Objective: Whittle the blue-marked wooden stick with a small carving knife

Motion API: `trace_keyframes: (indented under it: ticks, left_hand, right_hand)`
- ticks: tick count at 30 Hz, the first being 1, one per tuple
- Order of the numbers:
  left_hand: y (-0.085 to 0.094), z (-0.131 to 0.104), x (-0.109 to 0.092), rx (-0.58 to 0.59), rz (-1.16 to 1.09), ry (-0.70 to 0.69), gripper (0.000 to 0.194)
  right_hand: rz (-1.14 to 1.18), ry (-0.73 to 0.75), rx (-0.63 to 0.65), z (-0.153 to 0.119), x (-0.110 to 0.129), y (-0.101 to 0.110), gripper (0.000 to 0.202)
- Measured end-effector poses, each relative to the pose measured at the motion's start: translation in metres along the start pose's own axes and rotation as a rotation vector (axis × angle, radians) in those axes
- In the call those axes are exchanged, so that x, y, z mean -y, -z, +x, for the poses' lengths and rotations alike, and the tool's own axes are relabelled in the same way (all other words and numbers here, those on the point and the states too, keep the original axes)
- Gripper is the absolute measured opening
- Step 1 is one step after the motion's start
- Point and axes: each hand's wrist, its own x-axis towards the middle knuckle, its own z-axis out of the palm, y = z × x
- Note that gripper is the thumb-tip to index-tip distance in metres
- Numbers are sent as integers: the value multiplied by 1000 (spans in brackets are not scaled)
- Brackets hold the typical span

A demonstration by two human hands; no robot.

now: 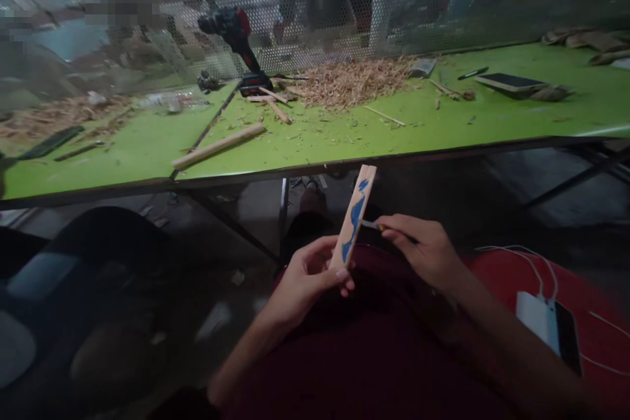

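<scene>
Over my lap, my left hand [315, 272] grips the lower end of a pale wooden strip [357, 205], thumb in front and fingers behind. The strip leans slightly to the right and bears an irregular blue shape on its face. My right hand [426, 246] is closed around a small thin-bladed tool [370, 225], whose handle is mostly hidden in the fingers. The tool's pale tip lies at the strip's right edge, about halfway up; whether it touches the wood I cannot tell.
Ahead is a green table [315, 144] with a cordless drill [239, 46], a wooden rod [219, 146], a heap of shavings [354, 82] and a dark flat device [512, 83]. A perforated screen [305, 26] stands behind. At right, a power bank [536, 318] with cables lies on a red seat [497, 269].
</scene>
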Motion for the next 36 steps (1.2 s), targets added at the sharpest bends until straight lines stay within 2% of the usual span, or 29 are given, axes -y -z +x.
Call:
trace_keyframes:
  ticks: [4,10,20,29,36]
  left_hand:
    - [0,1,1,7,-10,-7,55]
    - [0,3,3,-22,5,-60,42]
    - [0,5,10,-70,83,-99,57]
    - [2,6,11,-77,108,-59,55]
    - [4,7,14,-69,64,-64,52]
  right_hand:
    - [-74,49,82,0,10,-15,24]
    - [-203,105,76,-3,14,-22,26]
    - [-308,203,3,-6,12,-22,26]
    - [-470,388,59,4,-9,-10,32]
    - [-482,399,67,10,-13,-6,30]
